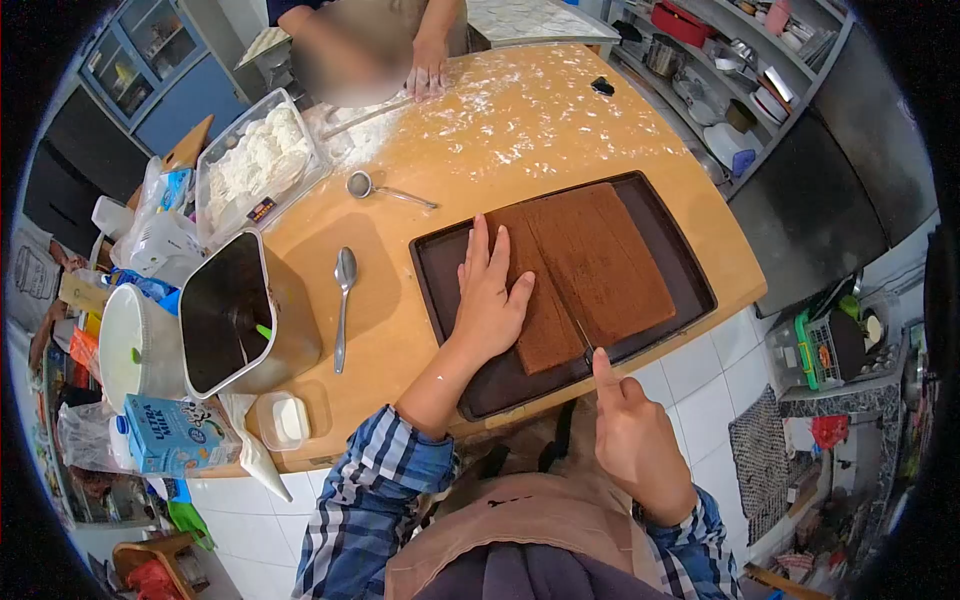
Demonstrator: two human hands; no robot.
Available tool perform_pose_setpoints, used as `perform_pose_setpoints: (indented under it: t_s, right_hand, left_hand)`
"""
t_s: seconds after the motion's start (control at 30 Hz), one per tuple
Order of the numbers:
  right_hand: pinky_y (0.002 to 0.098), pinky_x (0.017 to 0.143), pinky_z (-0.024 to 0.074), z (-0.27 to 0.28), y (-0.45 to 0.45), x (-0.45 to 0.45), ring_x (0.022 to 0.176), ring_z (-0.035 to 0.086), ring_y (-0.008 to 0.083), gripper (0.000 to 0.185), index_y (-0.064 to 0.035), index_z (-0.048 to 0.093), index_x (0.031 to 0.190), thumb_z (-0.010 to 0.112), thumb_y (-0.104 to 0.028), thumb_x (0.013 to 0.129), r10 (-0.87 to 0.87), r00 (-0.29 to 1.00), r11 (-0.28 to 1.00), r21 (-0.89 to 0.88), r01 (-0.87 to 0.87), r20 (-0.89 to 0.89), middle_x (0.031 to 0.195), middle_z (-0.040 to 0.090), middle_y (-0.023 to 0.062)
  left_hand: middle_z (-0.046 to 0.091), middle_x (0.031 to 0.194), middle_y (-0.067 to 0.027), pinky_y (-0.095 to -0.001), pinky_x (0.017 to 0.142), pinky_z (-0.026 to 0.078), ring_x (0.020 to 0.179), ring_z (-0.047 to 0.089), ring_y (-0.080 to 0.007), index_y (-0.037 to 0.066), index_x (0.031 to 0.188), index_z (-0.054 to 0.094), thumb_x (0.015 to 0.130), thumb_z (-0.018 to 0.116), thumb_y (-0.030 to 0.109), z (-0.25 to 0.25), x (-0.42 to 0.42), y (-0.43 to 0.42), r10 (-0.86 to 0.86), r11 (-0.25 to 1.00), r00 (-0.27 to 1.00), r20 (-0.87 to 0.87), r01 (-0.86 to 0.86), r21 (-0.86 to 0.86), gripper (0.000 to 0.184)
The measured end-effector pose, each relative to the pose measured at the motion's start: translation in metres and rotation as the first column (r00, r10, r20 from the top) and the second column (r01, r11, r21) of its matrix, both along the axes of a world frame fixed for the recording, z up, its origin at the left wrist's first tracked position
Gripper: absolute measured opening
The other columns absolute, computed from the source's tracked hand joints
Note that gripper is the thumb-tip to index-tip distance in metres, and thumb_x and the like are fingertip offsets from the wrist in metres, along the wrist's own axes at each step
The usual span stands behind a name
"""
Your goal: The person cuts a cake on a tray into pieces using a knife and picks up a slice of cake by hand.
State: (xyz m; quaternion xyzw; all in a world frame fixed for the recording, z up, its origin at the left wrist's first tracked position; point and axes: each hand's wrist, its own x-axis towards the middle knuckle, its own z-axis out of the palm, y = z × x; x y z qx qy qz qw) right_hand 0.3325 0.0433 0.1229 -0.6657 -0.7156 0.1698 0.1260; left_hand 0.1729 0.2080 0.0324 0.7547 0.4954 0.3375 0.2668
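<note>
A flat brown sheet cake [610,265], its top evenly dark and powdery, lies on a dark baking tray [690,262]. My left hand [490,305] rests flat with fingers spread at the cake's left side, touching its edge and the tray. In my right hand [632,425] is a knife [588,350], gripped by its handle at the tray's near rim. Its thin blade lies along a line that runs lengthwise through the cake, with a narrower strip on the left. My fingers cover most of the handle.
Left of the tray are a spoon [343,300], a small strainer [362,185], a deep metal tin [300,320], a white tub [140,340], a milk carton [180,437] and a dough container [320,165]. Across the table [480,130], another person's hand [428,68] works near a rolling pin on flour.
</note>
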Motion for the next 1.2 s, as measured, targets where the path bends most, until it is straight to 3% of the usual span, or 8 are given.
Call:
perform_pose_setpoints:
  t_s: [0.07,0.17,0.8,1.0,1.2]
  right_hand:
    - [0.0473,0.062,0.0486,0.003,0.003,-0.004,0.067,0.058,0.042,0.058,0.0031,0.037,0.138,0.052,-0.002,0.083,-0.008,1.0,0.999,-0.034,0.008,0.015,0.085,0.055,0.0239]
    - [0.0469,0.061,0.0488,0.005,0.002,-0.004,0.066,0.058,0.0417,0.059,0.004,0.037,0.138,0.052,-0.002,0.082,-0.01,1.0,0.999,-0.047,0.012,0.028,0.085,0.055,0.0237]
    - [0.0457,0.062,0.0498,0.006,-0.003,-0.003,0.066,0.059,0.0405,0.059,0.0051,0.039,0.137,0.053,-0.001,0.08,0.018,0.997,1.0,-0.005,-0.017,0.078,0.084,0.056,0.024]
    - [0.0454,0.062,0.0506,0.012,0.004,-0.004,0.068,0.06,0.0402,0.058,0.0056,0.04,0.136,0.052,-0.002,0.08,0.01,0.999,0.996,-0.088,-0.006,0.044,0.085,0.058,0.024]
    - [0.0457,0.062,0.0508,0.003,0.0,-0.001,0.069,0.061,0.0406,0.058,0.0053,0.039,0.137,0.052,-0.002,0.08,0.039,0.995,0.999,-0.005,-0.039,0.09,0.087,0.058,0.0249]
  left_hand:
    - [0.002,0.157,-0.0186,-0.0532,0.112,0.014,0.144,0.007,-0.0361,0.0,0.145,0.026,0.092,0.052,0.026,0.0,0.001,-0.001,0.004,1.0,1.0,0.004,-0.004,-0.011,0.064]
    - [0.006,0.156,-0.0213,-0.0401,0.115,0.016,0.143,0.011,-0.0365,-0.001,0.144,0.03,0.09,0.056,0.02,0.003,0.001,-0.002,0.024,1.0,0.999,-0.02,-0.024,0.014,0.063]
    - [0.007,0.155,-0.022,-0.0397,0.115,0.017,0.144,0.011,-0.0364,0.0,0.144,0.029,0.091,0.055,0.022,-0.002,0.001,0.0,0.016,0.998,1.0,-0.013,-0.015,0.059,0.063]
    - [0.007,0.155,-0.023,-0.0389,0.114,0.018,0.143,0.013,-0.0357,-0.003,0.143,0.031,0.091,0.055,0.022,0.0,0.001,-0.001,0.029,0.999,1.0,-0.013,-0.028,0.032,0.063]
    - [0.006,0.155,-0.0234,-0.0382,0.114,0.018,0.143,0.014,-0.0355,-0.003,0.143,0.031,0.091,0.054,0.022,-0.001,0.001,0.001,0.016,0.999,1.0,0.01,-0.017,0.037,0.062]
